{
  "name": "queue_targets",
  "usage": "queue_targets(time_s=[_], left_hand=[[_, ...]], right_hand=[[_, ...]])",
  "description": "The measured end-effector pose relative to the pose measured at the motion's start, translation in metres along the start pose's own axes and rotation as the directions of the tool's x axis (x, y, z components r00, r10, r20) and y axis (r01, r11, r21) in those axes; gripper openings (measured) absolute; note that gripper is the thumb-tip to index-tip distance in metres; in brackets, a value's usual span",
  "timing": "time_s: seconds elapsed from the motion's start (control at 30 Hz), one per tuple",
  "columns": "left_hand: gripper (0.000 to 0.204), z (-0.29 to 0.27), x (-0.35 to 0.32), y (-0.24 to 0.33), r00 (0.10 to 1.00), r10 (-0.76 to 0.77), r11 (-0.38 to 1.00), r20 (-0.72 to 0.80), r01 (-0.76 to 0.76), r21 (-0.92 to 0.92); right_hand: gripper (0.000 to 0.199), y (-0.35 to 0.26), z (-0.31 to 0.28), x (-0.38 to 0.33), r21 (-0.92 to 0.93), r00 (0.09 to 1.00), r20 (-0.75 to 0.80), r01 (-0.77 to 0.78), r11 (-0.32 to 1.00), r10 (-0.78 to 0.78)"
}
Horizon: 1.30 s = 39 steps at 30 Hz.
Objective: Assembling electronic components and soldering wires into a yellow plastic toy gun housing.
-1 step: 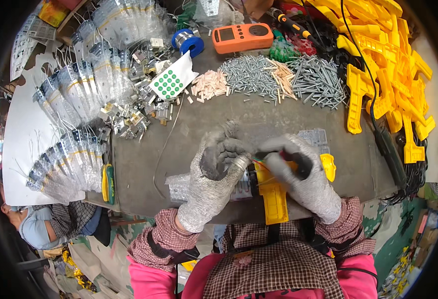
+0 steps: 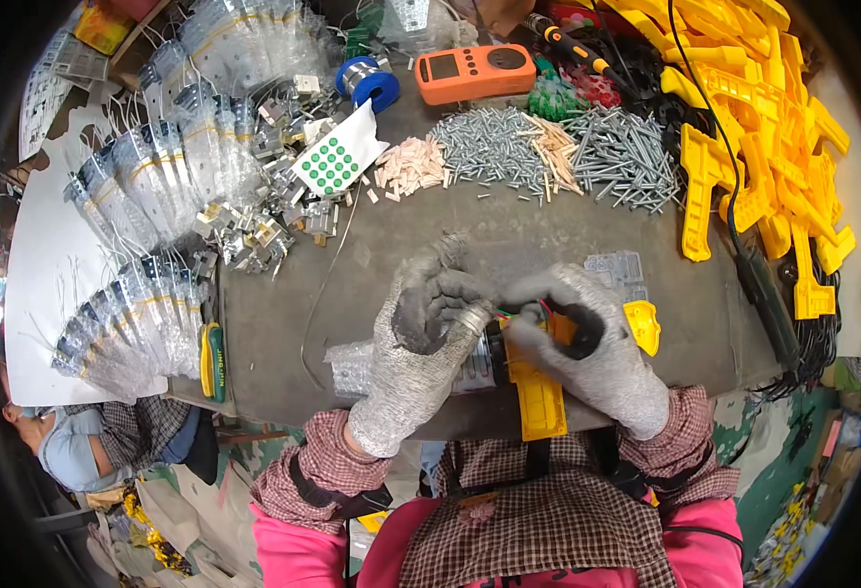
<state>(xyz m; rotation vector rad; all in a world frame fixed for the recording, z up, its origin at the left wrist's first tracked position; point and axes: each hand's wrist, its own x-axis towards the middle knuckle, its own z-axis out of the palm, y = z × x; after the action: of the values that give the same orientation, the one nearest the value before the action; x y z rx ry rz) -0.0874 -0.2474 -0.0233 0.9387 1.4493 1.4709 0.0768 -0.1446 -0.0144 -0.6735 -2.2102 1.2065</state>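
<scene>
Both my hands wear grey knitted work gloves with dark palms. Close together over the table's near edge, they meet at some thin coloured wires [image 2: 502,316], red and green. My left hand [image 2: 428,318] is closed, thumb and fingertips pinching the wires. From the other side my right hand [image 2: 587,338] curls its thumb and forefinger round the same wires; its fingertips are a little blurred. Below them lies a yellow plastic casing [image 2: 543,404], partly covered by my right hand. A clear-bagged part [image 2: 352,368] lies beside my left wrist, and a small yellow cover [image 2: 643,327] beyond my right hand.
Screws [image 2: 494,147], pale pegs [image 2: 411,169] and an orange meter [image 2: 475,74] lie at the back. Yellow casings [image 2: 773,147] pile up at right, near a black-handled corded tool [image 2: 767,309]. Bagged parts [image 2: 136,323] and green-yellow cutters [image 2: 213,361] are at left. A person [image 2: 87,446] sits far left.
My right hand's fingers have shifted slightly at the wires, and more of the red and green shows. My left hand stays in place.
</scene>
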Motion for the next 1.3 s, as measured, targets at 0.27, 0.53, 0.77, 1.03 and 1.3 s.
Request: queue_targets(time_s=[0.27,0.53,0.77,1.03,1.3], left_hand=[[0.049,0.000,0.001,0.005,0.995,0.084,0.984,0.051,-0.091,0.155],[0.031,-0.024,0.016,0.040,0.707,0.317,0.054,0.632,-0.679,0.732],[0.015,-0.024,0.029,0.055,0.758,-0.501,0.811,0.418,0.244,0.531],[0.016,-0.027,0.027,0.057,0.659,0.206,0.017,0.724,-0.742,0.670],[0.035,-0.024,0.024,0.056,0.895,-0.094,0.656,0.436,-0.273,0.703]], right_hand=[[0.016,0.010,0.008,-0.002,-0.149,0.997,0.029,0.076,0.986,-0.072],[0.015,0.008,0.005,0.000,-0.010,0.996,0.056,0.063,0.998,-0.063],[0.014,0.013,0.005,-0.001,-0.025,0.991,0.019,0.134,0.991,-0.133],[0.016,0.013,0.004,-0.003,-0.015,0.989,0.032,0.147,0.989,-0.147],[0.016,0.013,0.005,-0.001,0.025,0.991,0.031,0.132,0.991,-0.133]])
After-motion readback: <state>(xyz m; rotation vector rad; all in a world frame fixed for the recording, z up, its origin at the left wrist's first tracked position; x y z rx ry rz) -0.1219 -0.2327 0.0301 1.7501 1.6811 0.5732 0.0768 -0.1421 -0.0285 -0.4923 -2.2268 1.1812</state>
